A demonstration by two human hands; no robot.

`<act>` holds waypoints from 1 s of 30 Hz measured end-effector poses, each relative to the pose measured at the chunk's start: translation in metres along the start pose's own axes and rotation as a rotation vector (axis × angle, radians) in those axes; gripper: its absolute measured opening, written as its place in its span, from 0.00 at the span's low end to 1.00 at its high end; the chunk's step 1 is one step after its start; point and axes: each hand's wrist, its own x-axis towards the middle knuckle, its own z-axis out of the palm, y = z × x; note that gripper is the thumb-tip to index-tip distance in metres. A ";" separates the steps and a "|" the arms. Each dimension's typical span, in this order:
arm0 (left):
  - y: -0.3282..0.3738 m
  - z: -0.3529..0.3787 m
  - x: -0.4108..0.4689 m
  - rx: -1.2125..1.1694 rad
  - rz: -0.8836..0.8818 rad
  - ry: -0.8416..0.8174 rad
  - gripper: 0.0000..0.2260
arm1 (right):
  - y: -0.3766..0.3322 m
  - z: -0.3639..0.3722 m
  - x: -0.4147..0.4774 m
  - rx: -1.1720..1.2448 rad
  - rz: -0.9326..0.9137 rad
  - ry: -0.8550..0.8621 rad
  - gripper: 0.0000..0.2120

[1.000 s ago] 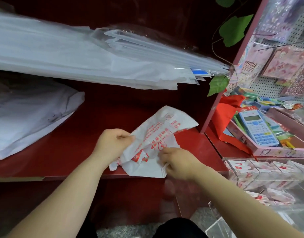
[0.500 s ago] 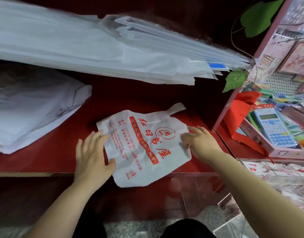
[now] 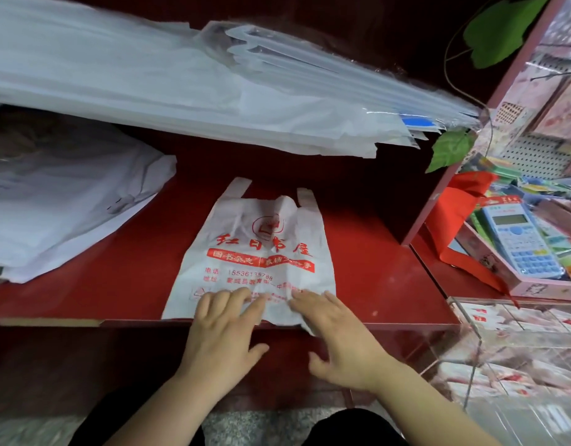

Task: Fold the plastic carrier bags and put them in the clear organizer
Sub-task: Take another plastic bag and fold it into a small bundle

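A white plastic carrier bag [image 3: 258,252] with red print lies flat on the red shelf [image 3: 116,272], its two handles pointing away from me. My left hand [image 3: 223,336] presses on the bag's near edge with straight fingers. Beside it, my right hand [image 3: 339,342] lies flat on the bag's near right corner, fingers spread. The clear organizer [image 3: 516,358] stands at the lower right, holding several folded white and red bags.
A stack of white and clear plastic sheets [image 3: 213,85] overhangs the shelf from above. More white bags [image 3: 58,201] lie at the left. To the right, a pink box [image 3: 535,284] holds a blue calculator [image 3: 519,239], with red cloth [image 3: 455,220] beside it.
The bag went from crumpled in both hands to spread flat, then turned so its handles point away. Both hands moved to its near edge and now press on it.
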 end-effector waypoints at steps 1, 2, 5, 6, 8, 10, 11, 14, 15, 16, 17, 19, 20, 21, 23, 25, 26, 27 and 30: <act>0.002 0.001 -0.001 -0.024 0.025 0.025 0.34 | 0.005 0.003 -0.003 -0.017 0.001 0.024 0.30; 0.003 0.002 -0.002 -0.043 0.050 0.060 0.33 | 0.009 0.003 -0.004 0.003 0.014 0.074 0.28; -0.005 0.000 -0.003 -0.096 0.079 0.124 0.26 | 0.020 0.000 -0.011 0.103 0.052 0.242 0.19; -0.011 0.000 -0.003 -0.107 0.088 0.137 0.23 | 0.022 -0.001 -0.014 0.138 0.065 0.273 0.17; -0.025 -0.001 -0.005 -0.141 0.071 0.152 0.13 | 0.028 -0.004 -0.022 0.192 0.099 0.320 0.14; -0.035 -0.008 -0.007 -0.191 0.014 0.140 0.14 | 0.031 -0.010 -0.027 0.256 0.192 0.352 0.13; -0.039 -0.013 -0.008 -0.229 -0.015 0.116 0.15 | 0.032 -0.012 -0.029 0.299 0.252 0.369 0.13; -0.048 -0.027 -0.008 -0.326 -0.055 0.075 0.12 | 0.033 -0.016 -0.032 0.390 0.403 0.393 0.09; -0.049 -0.032 -0.008 -0.392 -0.087 0.051 0.07 | 0.033 -0.017 -0.030 0.436 0.437 0.403 0.09; -0.050 -0.036 -0.007 -0.485 -0.126 0.027 0.04 | 0.032 -0.017 -0.027 0.475 0.474 0.421 0.13; -0.051 -0.037 -0.007 -0.552 -0.182 0.001 0.10 | 0.031 -0.018 -0.025 0.509 0.510 0.443 0.18; -0.051 -0.034 -0.004 -0.595 -0.280 -0.013 0.14 | 0.030 -0.018 -0.019 0.532 0.601 0.479 0.17; -0.051 -0.032 0.000 -0.593 -0.323 -0.021 0.09 | 0.031 -0.017 -0.016 0.514 0.648 0.490 0.16; -0.049 -0.030 0.005 -0.595 -0.379 0.001 0.04 | 0.031 -0.016 -0.012 0.482 0.689 0.496 0.17; -0.041 -0.031 0.013 -0.566 -0.472 0.091 0.04 | 0.030 -0.013 -0.004 0.409 0.759 0.514 0.17; -0.034 -0.031 0.019 -0.462 -0.542 0.137 0.08 | 0.029 -0.010 0.003 0.354 0.841 0.536 0.16; -0.031 -0.031 0.022 -0.412 -0.563 0.140 0.09 | 0.029 -0.009 0.005 0.308 0.878 0.538 0.15; -0.029 -0.029 0.024 -0.357 -0.567 0.126 0.10 | 0.029 -0.009 0.008 0.237 0.905 0.525 0.14; -0.030 -0.026 0.028 -0.206 -0.533 0.034 0.12 | 0.031 -0.013 0.014 -0.013 0.956 0.413 0.07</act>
